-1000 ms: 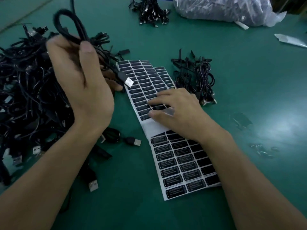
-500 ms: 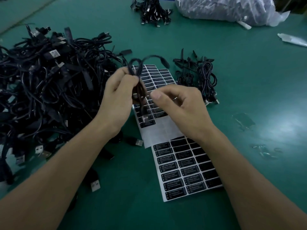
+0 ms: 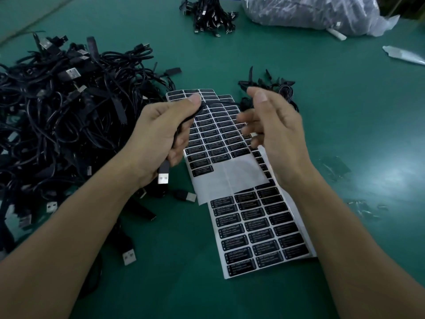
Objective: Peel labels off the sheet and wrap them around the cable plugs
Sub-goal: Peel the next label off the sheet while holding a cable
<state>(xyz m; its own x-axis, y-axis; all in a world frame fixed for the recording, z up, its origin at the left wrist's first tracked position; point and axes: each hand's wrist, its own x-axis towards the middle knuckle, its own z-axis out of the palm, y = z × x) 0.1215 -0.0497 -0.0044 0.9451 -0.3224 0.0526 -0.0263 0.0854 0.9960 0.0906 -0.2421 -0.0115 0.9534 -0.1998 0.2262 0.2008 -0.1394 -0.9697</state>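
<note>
My left hand (image 3: pixel 158 137) is shut on a black cable (image 3: pixel 184 125), whose USB plug (image 3: pixel 163 177) hangs below my palm with its silver end down. My right hand (image 3: pixel 273 132) hovers to the right of it above the label sheets, fingers spread and blurred, nothing visible in it. The upper label sheet (image 3: pixel 230 178) has a bare white strip at its near end. A second sheet (image 3: pixel 259 229) of black labels lies closer to me.
A big heap of black cables (image 3: pixel 59 116) fills the left of the green table (image 3: pixel 356 116). A small cable bunch (image 3: pixel 282 88) lies behind my right hand. Another bundle (image 3: pixel 211 17) and a plastic bag (image 3: pixel 310 14) sit at the far edge. Loose plugs (image 3: pixel 128 256) lie near my left forearm.
My hands met over the sheet half a second ago, then parted. The left hand dropped with the cable, its plug now hanging down. The right hand pulled away and opened.
</note>
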